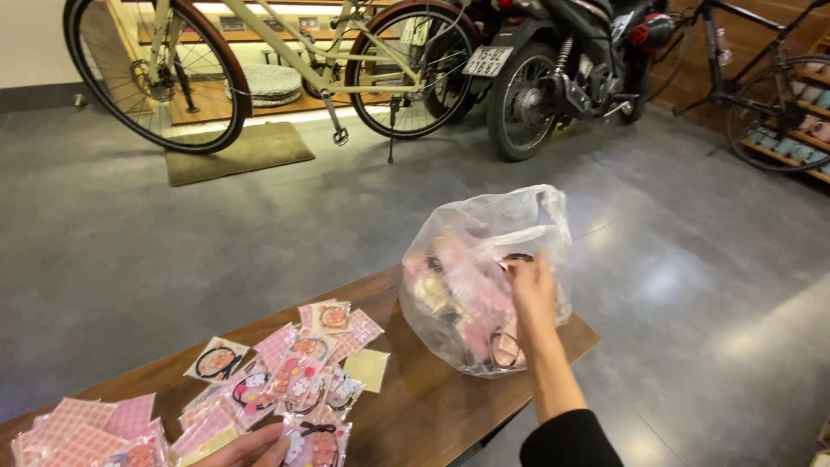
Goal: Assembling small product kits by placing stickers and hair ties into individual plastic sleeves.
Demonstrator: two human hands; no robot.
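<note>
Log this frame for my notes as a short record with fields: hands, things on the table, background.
right hand: reaches into the mouth of the clear bag; grip hidden
left hand: at the lower edge, on a carded packet
bag: stands on the table's right end, full of small pink items
packets: pink carded, spread in a loose pile left of the bag
table: brown wood
background: pale bicycle, motorbike, mat, grey floor

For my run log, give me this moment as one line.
right hand: reaching into clear plastic bag | left hand: on packaged hair tie | wooden table: pink card packets spread
</note>
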